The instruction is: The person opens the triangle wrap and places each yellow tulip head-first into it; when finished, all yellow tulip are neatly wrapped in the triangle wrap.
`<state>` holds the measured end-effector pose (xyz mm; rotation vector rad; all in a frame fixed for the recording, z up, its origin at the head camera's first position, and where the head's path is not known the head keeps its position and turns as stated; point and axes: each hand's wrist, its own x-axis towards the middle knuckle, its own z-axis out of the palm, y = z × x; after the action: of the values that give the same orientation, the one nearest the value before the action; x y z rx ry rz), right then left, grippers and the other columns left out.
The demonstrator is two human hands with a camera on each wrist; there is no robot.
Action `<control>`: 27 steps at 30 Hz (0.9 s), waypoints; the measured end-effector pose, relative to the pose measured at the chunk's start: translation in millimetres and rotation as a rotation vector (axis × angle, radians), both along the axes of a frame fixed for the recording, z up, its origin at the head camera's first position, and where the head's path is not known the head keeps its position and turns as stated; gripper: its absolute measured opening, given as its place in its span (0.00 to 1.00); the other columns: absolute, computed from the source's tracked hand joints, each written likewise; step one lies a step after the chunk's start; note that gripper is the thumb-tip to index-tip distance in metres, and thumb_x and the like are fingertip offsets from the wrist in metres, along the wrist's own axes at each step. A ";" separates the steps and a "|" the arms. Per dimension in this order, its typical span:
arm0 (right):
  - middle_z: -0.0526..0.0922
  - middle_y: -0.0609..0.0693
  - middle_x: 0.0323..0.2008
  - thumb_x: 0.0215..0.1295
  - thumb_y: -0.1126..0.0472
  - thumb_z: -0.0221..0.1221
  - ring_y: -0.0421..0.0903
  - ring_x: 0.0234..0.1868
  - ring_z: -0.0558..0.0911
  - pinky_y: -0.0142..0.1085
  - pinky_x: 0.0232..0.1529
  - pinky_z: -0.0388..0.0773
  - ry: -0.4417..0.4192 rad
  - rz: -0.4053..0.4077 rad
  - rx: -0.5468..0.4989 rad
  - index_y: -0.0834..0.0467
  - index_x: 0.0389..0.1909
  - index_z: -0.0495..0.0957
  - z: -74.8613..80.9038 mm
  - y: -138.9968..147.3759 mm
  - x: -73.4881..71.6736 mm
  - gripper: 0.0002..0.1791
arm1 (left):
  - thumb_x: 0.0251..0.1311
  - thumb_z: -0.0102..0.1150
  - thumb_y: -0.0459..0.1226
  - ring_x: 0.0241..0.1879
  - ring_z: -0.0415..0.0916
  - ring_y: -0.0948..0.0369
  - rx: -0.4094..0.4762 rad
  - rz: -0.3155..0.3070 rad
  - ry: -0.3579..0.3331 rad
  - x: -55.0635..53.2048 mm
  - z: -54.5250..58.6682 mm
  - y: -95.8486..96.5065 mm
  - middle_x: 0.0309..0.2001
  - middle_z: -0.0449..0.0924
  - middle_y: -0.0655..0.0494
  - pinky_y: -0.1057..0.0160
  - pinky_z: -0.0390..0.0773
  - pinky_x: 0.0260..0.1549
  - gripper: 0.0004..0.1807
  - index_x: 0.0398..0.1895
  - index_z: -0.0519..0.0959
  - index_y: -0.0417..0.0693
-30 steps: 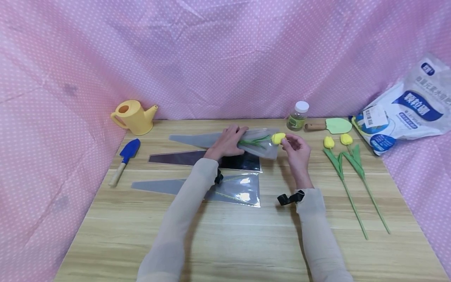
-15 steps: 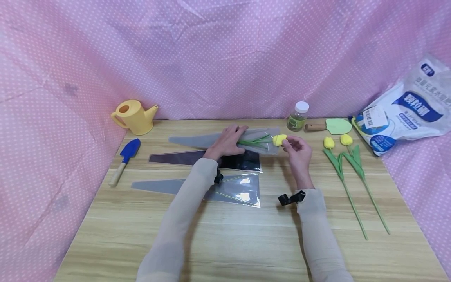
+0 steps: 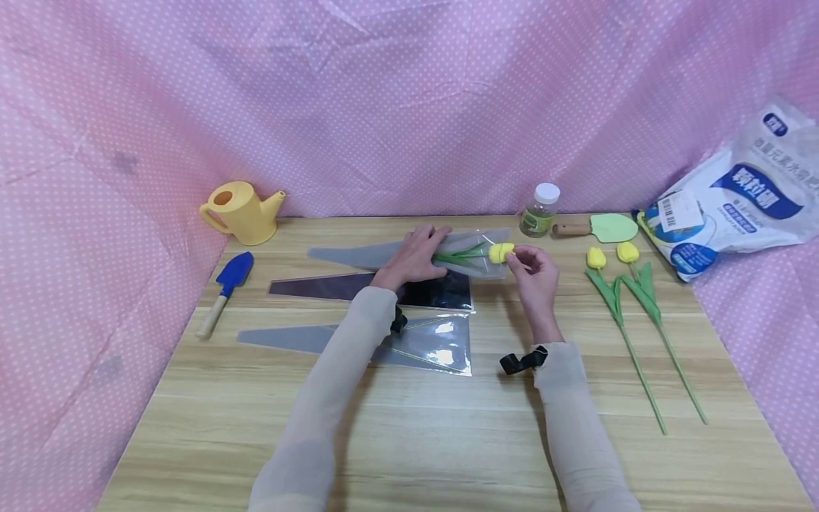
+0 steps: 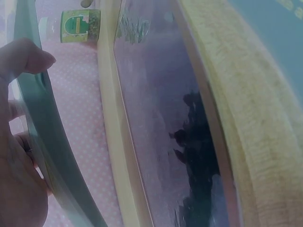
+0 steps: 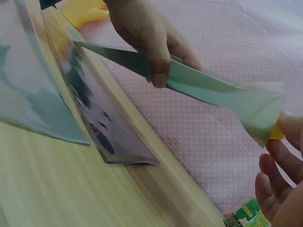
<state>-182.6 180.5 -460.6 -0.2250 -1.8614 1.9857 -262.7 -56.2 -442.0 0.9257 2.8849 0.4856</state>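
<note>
My left hand (image 3: pixel 422 249) grips the middle of a clear cone-shaped sleeve (image 3: pixel 348 252) lifted slightly off the wooden table (image 3: pixel 448 441). A yellow tulip (image 3: pixel 500 252) lies with its green stem inside the sleeve's wide mouth. My right hand (image 3: pixel 515 257) pinches the yellow bloom at the opening. In the right wrist view the left hand (image 5: pixel 147 42) clasps the sleeve (image 5: pixel 213 90), and the bloom (image 5: pixel 276 132) peeks out beside my right fingers (image 5: pixel 274 184). The left wrist view shows my thumb (image 4: pixel 26 59) against the sleeve edge (image 4: pixel 45 127).
A dark sleeve (image 3: pixel 345 286) and another clear sleeve (image 3: pixel 397 343) lie flat near my left arm. Two more yellow tulips (image 3: pixel 617 299) lie at the right. A small bottle (image 3: pixel 539 210), green trowel (image 3: pixel 601 228), white bag (image 3: pixel 736 206), yellow watering can (image 3: pixel 239 211) and blue shovel (image 3: pixel 227 281) ring the table.
My right hand has pushed the tulip bloom a little to the left, deeper into the sleeve's mouth. The left hand keeps its hold in the same spot.
</note>
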 end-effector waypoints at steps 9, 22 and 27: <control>0.77 0.30 0.43 0.73 0.59 0.57 0.31 0.52 0.73 0.29 0.50 0.66 -0.033 0.086 0.080 0.70 0.53 0.77 3.0 -4.1 3.3 0.18 | 0.55 0.67 0.48 0.49 0.63 0.53 -0.006 0.013 0.033 -1.0 0.3 -0.8 0.52 0.67 0.49 0.52 0.65 0.54 0.45 0.76 0.58 0.53; 0.76 0.50 0.54 0.69 0.62 0.60 0.43 0.57 0.72 0.29 0.54 0.68 -0.061 0.138 0.099 0.67 0.58 0.75 2.2 -4.7 4.4 0.20 | 0.55 0.66 0.48 0.48 0.62 0.54 0.006 0.037 0.024 -0.7 -0.4 -1.0 0.51 0.67 0.50 0.53 0.63 0.54 0.45 0.76 0.58 0.54; 0.77 0.57 0.53 0.66 0.66 0.62 0.38 0.52 0.74 0.28 0.50 0.71 -0.052 0.111 0.042 0.73 0.52 0.74 2.0 -2.8 3.7 0.19 | 0.54 0.66 0.47 0.50 0.63 0.53 0.013 0.049 0.039 -0.9 -1.0 -0.7 0.52 0.67 0.49 0.52 0.64 0.55 0.45 0.76 0.59 0.53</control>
<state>-178.9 177.7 -458.6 -0.1662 -1.9855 2.0290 -263.7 -56.9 -443.0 0.8774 2.9492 0.4959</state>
